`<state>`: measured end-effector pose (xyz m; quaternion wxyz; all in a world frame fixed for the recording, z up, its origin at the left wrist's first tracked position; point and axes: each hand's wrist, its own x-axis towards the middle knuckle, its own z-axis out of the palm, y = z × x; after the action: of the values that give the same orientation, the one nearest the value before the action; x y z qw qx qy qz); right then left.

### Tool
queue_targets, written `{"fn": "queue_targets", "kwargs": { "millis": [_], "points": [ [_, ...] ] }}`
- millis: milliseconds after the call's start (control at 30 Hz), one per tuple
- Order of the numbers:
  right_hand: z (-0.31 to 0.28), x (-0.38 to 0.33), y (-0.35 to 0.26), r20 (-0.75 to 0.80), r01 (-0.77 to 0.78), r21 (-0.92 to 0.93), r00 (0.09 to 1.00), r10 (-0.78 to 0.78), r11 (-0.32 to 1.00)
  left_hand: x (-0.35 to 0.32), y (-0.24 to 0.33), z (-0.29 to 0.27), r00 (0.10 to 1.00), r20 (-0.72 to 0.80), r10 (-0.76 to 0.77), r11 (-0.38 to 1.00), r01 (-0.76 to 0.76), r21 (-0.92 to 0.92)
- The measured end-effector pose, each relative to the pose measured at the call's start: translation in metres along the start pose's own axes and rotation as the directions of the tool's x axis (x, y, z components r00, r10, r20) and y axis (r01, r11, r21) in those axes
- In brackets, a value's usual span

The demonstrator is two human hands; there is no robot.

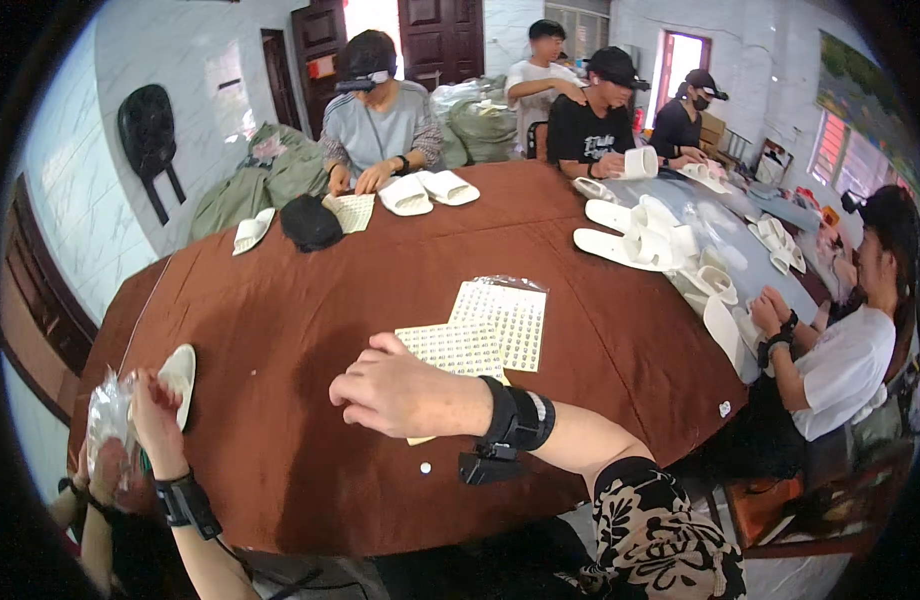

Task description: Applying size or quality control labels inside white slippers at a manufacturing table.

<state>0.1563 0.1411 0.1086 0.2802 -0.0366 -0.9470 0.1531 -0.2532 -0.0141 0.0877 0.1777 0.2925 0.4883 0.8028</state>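
My left hand [155, 408] is at the table's near left edge, gripping a white slipper [181, 376] held upright. A crinkled clear plastic bag [108, 412] is bunched just to its left. My right hand [400, 392] hovers over the brown table [280, 330] with its fingers curled and its fingertips at the left edge of a sheet of small white stickers [458, 350]. Whether it pinches a sticker is hidden. A second sticker sheet [505, 315] lies just beyond. Both wrists wear black bands.
Several people sit around the table with white slippers [630, 240] piled at the far right. A pair of slippers [427, 190], a black cap [310, 222] and another sheet lie before the person opposite. A tiny white dot [425, 467] lies near the front edge.
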Motion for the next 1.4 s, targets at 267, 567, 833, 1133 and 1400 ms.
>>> {"fn": "queue_targets", "kwargs": {
  "millis": [267,567,833,1133,1400],
  "points": [
    [0.009,-0.010,0.016,-0.043,-0.006,0.056,0.999,0.009,0.998,0.056,-0.088,-0.161,0.942,0.135,0.307,0.137,-0.184,0.973],
    [-0.014,-0.015,0.011,-0.068,-0.021,0.057,0.997,0.025,0.998,0.038,-0.077,-0.100,0.992,-0.127,0.019,-0.287,0.127,0.949],
    [-0.039,-0.007,0.021,-0.387,-0.117,0.138,0.908,0.162,0.984,0.062,-0.085,-0.140,0.994,-0.012,-0.104,-0.408,-0.032,0.912],
    [-0.130,-0.050,0.070,-0.826,-0.158,0.348,0.415,0.382,0.924,0.075,-0.108,-0.162,0.992,0.116,-0.053,-0.443,-0.128,0.888],
    [-0.132,-0.048,0.067,-0.798,-0.050,0.470,0.404,0.448,0.881,0.051,-0.106,-0.138,0.936,0.353,0.015,-0.390,-0.319,0.864]
  ]
}}
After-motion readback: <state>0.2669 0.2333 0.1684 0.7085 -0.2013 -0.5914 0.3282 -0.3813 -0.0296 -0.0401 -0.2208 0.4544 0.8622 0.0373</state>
